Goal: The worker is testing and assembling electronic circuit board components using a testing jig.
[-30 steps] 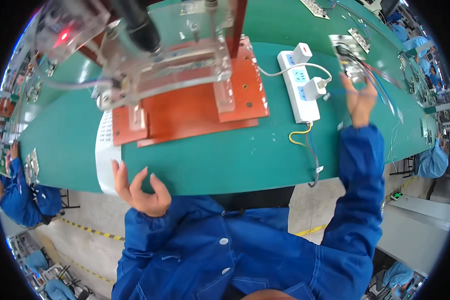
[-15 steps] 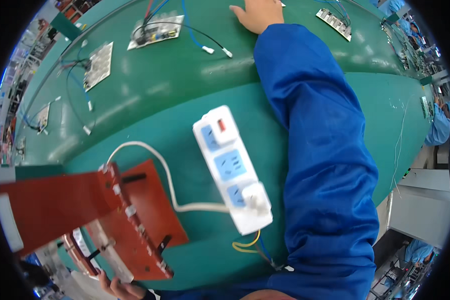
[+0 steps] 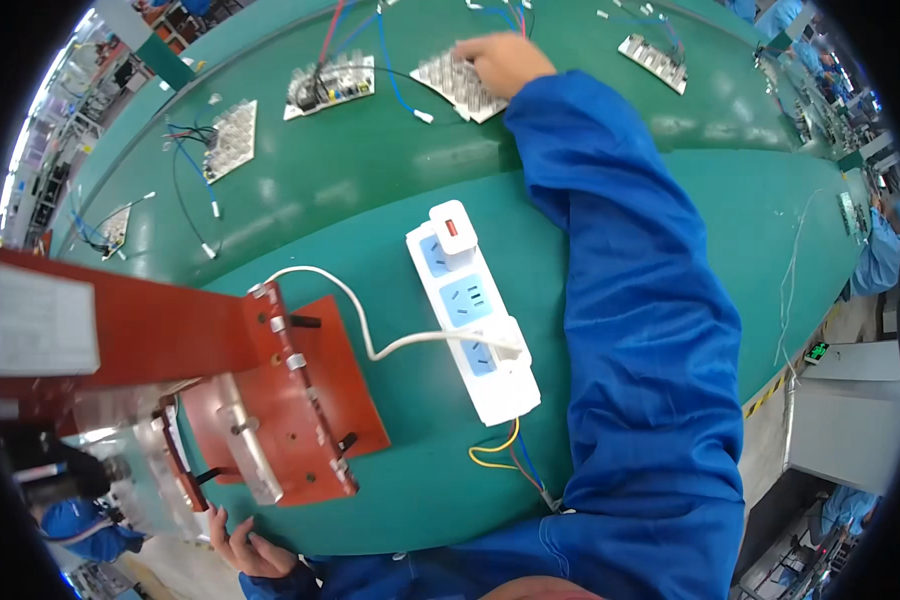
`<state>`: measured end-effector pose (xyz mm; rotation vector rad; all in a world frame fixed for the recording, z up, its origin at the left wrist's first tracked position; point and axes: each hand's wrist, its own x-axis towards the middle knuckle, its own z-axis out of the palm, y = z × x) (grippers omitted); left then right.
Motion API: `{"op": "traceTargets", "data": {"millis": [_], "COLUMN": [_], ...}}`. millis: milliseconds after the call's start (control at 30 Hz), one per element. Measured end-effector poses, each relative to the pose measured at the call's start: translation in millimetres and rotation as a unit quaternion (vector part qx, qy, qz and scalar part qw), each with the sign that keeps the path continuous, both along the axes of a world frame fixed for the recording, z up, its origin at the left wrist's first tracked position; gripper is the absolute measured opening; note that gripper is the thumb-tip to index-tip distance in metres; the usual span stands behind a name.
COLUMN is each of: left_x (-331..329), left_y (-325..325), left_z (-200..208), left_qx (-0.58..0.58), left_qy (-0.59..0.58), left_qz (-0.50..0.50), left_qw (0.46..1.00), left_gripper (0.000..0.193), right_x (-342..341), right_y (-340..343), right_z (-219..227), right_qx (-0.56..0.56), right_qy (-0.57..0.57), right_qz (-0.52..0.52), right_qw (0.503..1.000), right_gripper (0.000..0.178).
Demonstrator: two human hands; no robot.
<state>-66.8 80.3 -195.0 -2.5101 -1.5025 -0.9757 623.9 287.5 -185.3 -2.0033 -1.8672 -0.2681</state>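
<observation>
My right hand (image 3: 511, 66) is stretched across the green bench, fingers bent over a pale circuit board (image 3: 455, 84) with many components. Thumb and fingertips appear to grip its upper part; the fingers' undersides are hidden. Near the lower edge, my left hand (image 3: 252, 548) is loosely spread and holds nothing visible. It lies beside the red fixture (image 3: 300, 440), close to a small red bar with dark pins. Between my arms sits a white power strip (image 3: 490, 385) with blue sockets, a small white adapter (image 3: 454, 232) plugged into its far end and a white plug near its middle.
More wired circuit boards (image 3: 332, 88) lie along the far green strip, one board (image 3: 654, 64) at the right. A white cord (image 3: 365, 330) runs from fixture to strip. Loose yellow and blue wires (image 3: 492, 462) lie near my right sleeve. Other people work beyond both bench ends.
My right hand has come nearer from the far edge, and a circuit board now shows under its fingers. My left hand stays by the fixture. The whole view has shifted slightly.
</observation>
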Motion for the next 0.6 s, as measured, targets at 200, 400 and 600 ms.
{"op": "traceTargets", "data": {"millis": [200,400,600], "left_x": [6.2,16.1,30.4], "left_y": [2.1,5.3,14.2], "left_z": [0.9,0.1,2.4], "left_qx": [-0.009,0.056,0.066], "left_qy": [-0.039,-0.110,-0.147], "left_qz": [-0.029,-0.065,-0.095], "left_qw": [0.999,0.990,0.982], "left_gripper": [0.019,0.019,0.020], "right_x": [-30.5,-66.3,-92.0], "right_y": [-46.5,-110.2,-157.9], "right_z": [-5.0,-0.3,5.4], "right_qx": [0.059,0.059,0.178], "right_qy": [0.113,0.029,-0.043], "right_qz": [-0.087,-0.226,-0.300], "right_qw": [0.988,0.972,0.936], "right_gripper": [0.040,0.031,0.018]}}
